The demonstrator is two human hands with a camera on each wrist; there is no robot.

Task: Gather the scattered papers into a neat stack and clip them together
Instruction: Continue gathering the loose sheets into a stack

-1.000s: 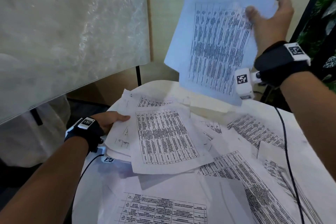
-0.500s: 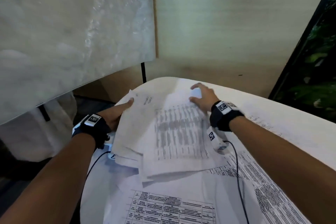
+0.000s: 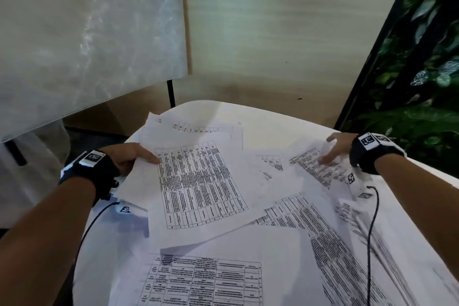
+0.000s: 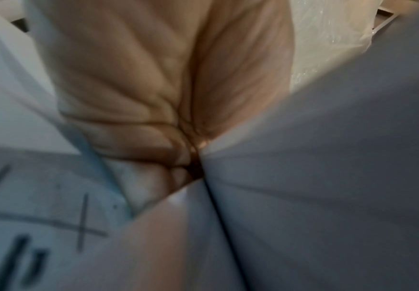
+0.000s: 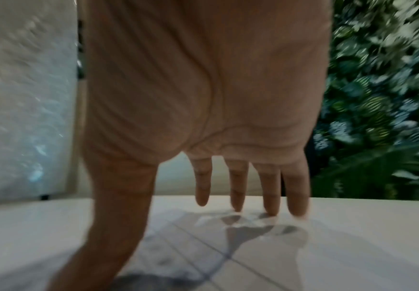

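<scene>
White printed sheets lie scattered over a white table (image 3: 273, 117). A loose pile of papers (image 3: 198, 181) sits at the left. My left hand (image 3: 131, 156) grips the pile's left edge, thumb on top; in the left wrist view the curled fingers (image 4: 153, 149) pinch the paper stack (image 4: 328, 177). My right hand (image 3: 334, 149) is at the far right, fingers straight and spread, tips touching a loose printed sheet (image 3: 315, 169). In the right wrist view the fingertips (image 5: 238, 206) rest on that sheet (image 5: 228, 246). No clip is visible.
More sheets (image 3: 206, 281) cover the near side of the table, and others (image 3: 330, 243) lie at the right. A black cable (image 3: 372, 218) runs across them. A plastic-wrapped board (image 3: 87, 32) stands at the back left, and a plant wall (image 3: 422, 82) at the right.
My right hand brought the lifted sheet down onto the left pile, let it go, then moved right to a loose sheet. My left hand kept its hold on the pile.
</scene>
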